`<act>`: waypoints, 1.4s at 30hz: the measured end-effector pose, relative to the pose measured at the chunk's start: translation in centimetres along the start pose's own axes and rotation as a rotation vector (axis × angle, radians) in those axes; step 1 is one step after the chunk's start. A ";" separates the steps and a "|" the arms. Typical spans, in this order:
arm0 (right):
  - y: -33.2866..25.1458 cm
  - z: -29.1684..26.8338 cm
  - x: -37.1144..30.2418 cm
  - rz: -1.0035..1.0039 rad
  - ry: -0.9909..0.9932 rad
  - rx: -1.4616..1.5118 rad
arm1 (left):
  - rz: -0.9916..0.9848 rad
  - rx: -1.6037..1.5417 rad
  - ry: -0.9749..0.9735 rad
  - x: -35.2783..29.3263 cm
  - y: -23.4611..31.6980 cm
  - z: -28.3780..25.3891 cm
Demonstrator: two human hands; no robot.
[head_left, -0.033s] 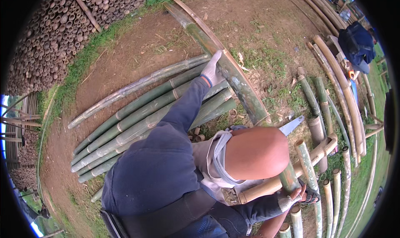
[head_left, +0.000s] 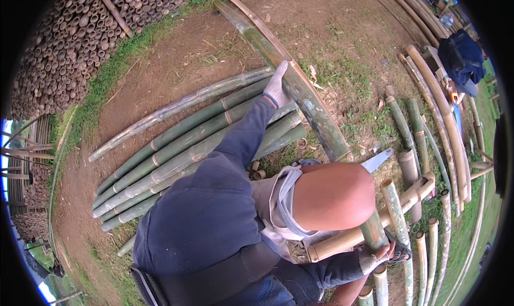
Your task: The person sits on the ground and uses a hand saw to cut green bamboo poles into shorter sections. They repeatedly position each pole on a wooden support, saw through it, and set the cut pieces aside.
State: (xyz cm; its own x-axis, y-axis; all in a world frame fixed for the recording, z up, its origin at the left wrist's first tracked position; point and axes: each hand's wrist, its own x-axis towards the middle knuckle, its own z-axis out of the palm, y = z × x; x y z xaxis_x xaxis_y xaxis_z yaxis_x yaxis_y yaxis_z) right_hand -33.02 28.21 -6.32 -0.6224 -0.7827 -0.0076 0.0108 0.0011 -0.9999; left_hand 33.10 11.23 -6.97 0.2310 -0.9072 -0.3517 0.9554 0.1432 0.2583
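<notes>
My left hand [head_left: 278, 87], in a pale glove, is closed on the side of a long green bamboo pole [head_left: 306, 101] with a split far end. A pale split edge runs along the pole's right side. My bare knee [head_left: 334, 196], below a rolled trouser leg, covers the pole's middle. Past the knee, a green bamboo length [head_left: 373, 228] shows, apparently the same pole. My right hand [head_left: 376, 257], bare fingertips showing from its glove, curls at that near end; its grip is partly hidden. A saw blade [head_left: 378, 160] sticks out beyond the knee, its handle hidden.
Several green bamboo poles [head_left: 184, 159] lie to the left. A tall stack of cut bamboo [head_left: 80, 49] stands far left. Short bamboo pieces [head_left: 396, 204] crowd the right, one lying crosswise [head_left: 342, 242]. Long poles [head_left: 441, 110] separate me from another person [head_left: 461, 59] in dark clothing.
</notes>
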 end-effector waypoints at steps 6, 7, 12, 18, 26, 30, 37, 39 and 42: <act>-0.2 -6.0 3.7 0.055 -0.232 0.107 | 0.013 0.177 0.110 -0.9 -5.0 1.0; 0.1 -6.9 4.5 0.112 -0.303 0.170 | 0.009 0.194 0.123 -2.4 -6.0 0.5; 1.0 -8.9 9.9 0.066 -0.005 0.037 | -0.055 0.093 0.153 -6.7 -7.9 -0.9; -0.1 -1.8 14.8 0.163 -0.015 0.046 | 0.031 0.108 0.116 -11.9 -4.2 -2.3; 1.4 18.8 15.6 0.424 -0.426 -0.095 | 0.279 0.077 0.263 -22.9 5.9 -6.6; 3.3 32.8 12.1 0.516 -0.672 0.003 | 0.383 0.041 0.403 -27.9 11.4 -10.5; 0.8 48.7 -2.1 0.384 -1.013 -0.180 | 0.467 -0.056 0.537 -32.4 19.0 -21.0; 0.4 49.7 -5.8 0.294 -1.185 -0.113 | 0.620 0.239 0.673 -32.5 20.3 -23.4; 0.1 48.5 -7.1 0.417 -1.322 -0.096 | 0.655 0.016 0.692 -30.9 23.4 -25.6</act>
State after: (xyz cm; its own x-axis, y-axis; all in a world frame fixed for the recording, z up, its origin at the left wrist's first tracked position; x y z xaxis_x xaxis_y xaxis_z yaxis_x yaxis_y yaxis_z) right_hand 9.40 3.58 -5.97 0.6079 -0.7157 -0.3438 -0.0765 0.3783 -0.9225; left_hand 53.07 52.69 -13.08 0.7818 -0.2124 -0.5863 0.5963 0.5298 0.6032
